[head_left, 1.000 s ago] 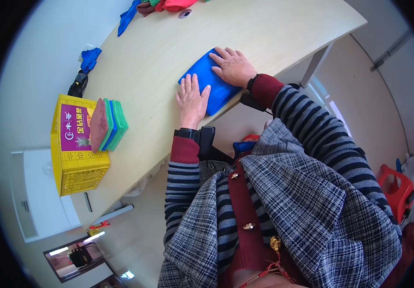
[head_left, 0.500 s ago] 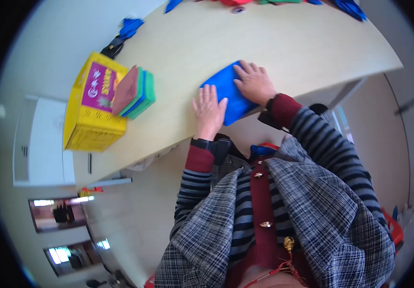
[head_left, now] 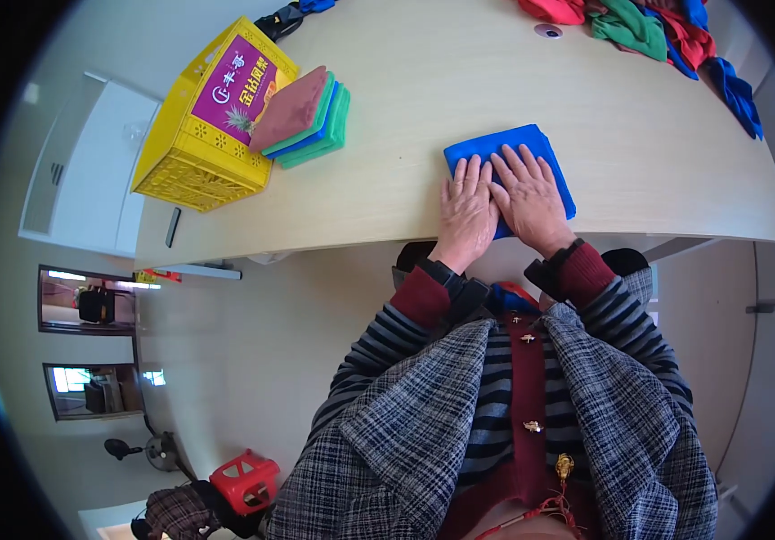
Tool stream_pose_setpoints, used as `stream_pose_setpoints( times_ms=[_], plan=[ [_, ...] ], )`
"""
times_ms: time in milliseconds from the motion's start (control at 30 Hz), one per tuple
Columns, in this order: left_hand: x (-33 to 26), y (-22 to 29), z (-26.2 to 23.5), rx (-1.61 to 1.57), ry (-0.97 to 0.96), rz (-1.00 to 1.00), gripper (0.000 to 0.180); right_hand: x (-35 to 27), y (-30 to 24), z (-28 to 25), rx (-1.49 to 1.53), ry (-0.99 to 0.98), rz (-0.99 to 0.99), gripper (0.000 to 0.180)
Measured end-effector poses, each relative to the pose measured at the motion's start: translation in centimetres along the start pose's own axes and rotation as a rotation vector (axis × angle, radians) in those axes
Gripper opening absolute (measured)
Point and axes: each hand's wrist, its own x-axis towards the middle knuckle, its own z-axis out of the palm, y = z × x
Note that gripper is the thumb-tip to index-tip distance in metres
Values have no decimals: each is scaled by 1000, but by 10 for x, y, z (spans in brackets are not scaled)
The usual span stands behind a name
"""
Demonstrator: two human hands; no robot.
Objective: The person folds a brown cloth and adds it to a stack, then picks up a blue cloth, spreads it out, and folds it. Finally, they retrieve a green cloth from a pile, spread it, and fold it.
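A folded blue cloth (head_left: 540,142) lies flat near the front edge of the table, roughly square. My left hand (head_left: 469,203) rests palm down on its left part, fingers stretched out and pointing away from me. Flat on its middle is my right hand (head_left: 528,193), also palm down with fingers extended, its thumb side against the left hand. Neither hand grasps anything. To the left stands a stack of folded cloths (head_left: 306,117), brownish red on top with green and blue below, beside a yellow crate.
The yellow plastic crate (head_left: 198,166) with a purple panel stands at the table's left. Crumpled red, green and blue cloths (head_left: 639,31) lie at the far right. A dark flat object (head_left: 173,227) lies near the left edge. A red stool (head_left: 245,481) and a person (head_left: 180,513) are at lower left.
My hands have come together on the blue cloth; before, they were apart at its left and upper right. The cloth now lies squarer to the edge, and the view has turned.
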Motion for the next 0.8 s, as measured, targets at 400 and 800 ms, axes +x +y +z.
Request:
stream_pose_setpoints(
  times_ms=[400,800],
  plan=[
    [2,5,-9,-51,-20,-16,59,-21,24,-24,-76,-57,94,50],
    [-1,2,-9,-45,18,-51,59,-22,67,-51,-363,-37,116,59]
  ],
)
